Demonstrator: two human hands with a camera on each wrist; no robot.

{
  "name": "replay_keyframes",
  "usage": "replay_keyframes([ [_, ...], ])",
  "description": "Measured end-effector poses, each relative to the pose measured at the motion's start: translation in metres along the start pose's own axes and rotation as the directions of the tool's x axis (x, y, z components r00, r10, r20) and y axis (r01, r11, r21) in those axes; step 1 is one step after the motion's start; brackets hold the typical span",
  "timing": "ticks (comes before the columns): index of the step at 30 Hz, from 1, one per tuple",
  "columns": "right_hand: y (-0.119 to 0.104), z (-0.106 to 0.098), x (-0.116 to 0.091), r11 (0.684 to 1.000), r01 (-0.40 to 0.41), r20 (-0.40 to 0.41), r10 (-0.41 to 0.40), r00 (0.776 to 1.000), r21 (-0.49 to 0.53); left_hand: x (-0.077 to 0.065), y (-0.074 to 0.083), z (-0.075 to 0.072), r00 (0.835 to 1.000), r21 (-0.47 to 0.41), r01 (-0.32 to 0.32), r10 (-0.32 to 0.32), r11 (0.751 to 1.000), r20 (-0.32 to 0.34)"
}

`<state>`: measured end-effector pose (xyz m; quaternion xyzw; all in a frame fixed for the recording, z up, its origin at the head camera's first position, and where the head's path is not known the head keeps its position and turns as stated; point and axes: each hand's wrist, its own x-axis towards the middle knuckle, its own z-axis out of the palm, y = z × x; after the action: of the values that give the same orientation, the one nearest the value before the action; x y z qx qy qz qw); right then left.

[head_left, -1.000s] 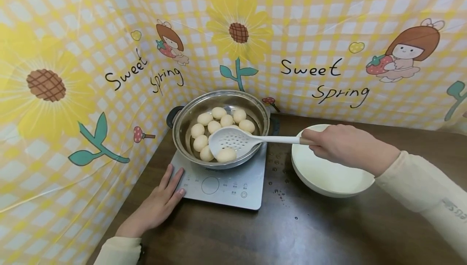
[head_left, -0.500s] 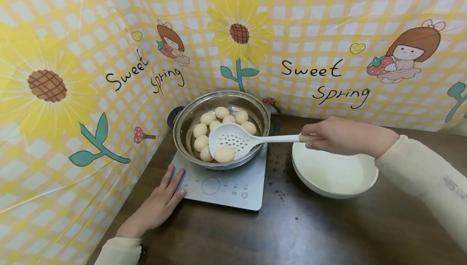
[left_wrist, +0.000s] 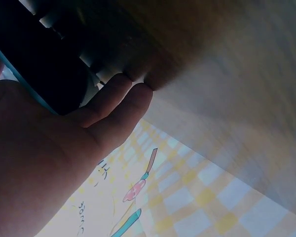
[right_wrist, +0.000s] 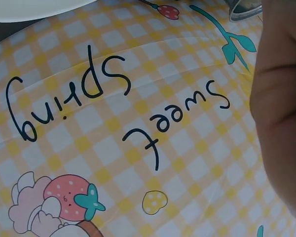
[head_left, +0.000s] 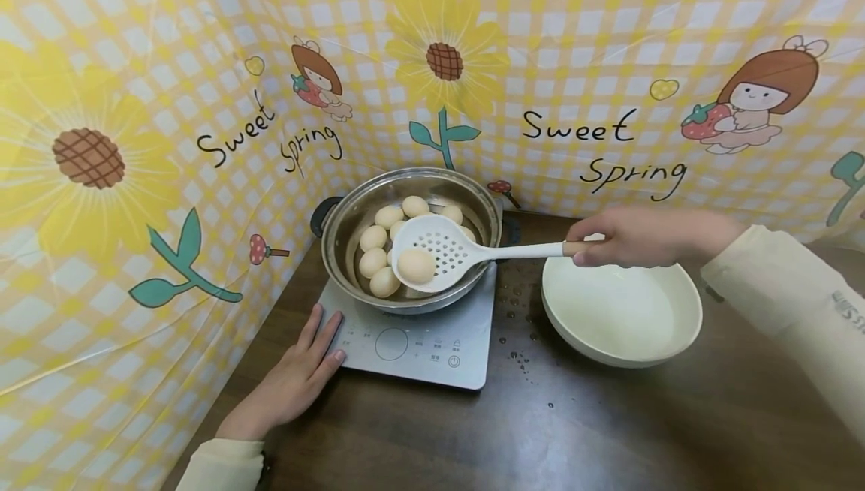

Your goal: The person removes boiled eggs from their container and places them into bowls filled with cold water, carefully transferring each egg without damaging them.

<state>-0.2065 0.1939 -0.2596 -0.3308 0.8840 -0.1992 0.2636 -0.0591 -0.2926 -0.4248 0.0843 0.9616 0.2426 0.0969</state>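
Right now, your right hand (head_left: 625,237) grips the beige end of a white slotted skimmer with a long straight handle (head_left: 473,254), fingers curled round it, to the right of the round, shiny metal pot (head_left: 345,234). The skimmer's head is over the pot's opening, its neck crossing above the right rim, and you have one smooth, pale cream egg (head_left: 416,266) lying in it. More of the same cream-coloured eggs (head_left: 374,239) sit inside the pot, several of them touching; the skimmer hides part of the group. Your left hand (head_left: 290,382) grips nothing: in front of the pot and to its left, it rests with fingers extended at the edge of the flat, silvery-white cooktop with printed controls (head_left: 426,352), which carries the pot. To the right of the pot, well clear of its rim, you have a wide, round, off-white bowl (head_left: 618,318) standing below your right hand on the dark brown wooden table (head_left: 486,438). Between pot and bowl, small clear drops (head_left: 516,356) dot the tabletop. Behind the pot rises a yellow-and-white checked sheet printed with sunflowers (head_left: 574,10).
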Motion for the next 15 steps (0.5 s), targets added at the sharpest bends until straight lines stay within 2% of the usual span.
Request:
replay_keyframes([
  [8,0.007,-0.008,-0.012,0.996,-0.023,0.035,0.020,0.999,0.086,0.000,0.002,0.000,1.000,0.007,0.002,-0.002,1.000,0.000],
  [15,0.014,-0.016,-0.034,0.995,-0.044,0.004,0.044,0.999,0.090,0.000,0.001,0.002,1.000,-0.002,0.000,0.000,1.000,-0.003],
])
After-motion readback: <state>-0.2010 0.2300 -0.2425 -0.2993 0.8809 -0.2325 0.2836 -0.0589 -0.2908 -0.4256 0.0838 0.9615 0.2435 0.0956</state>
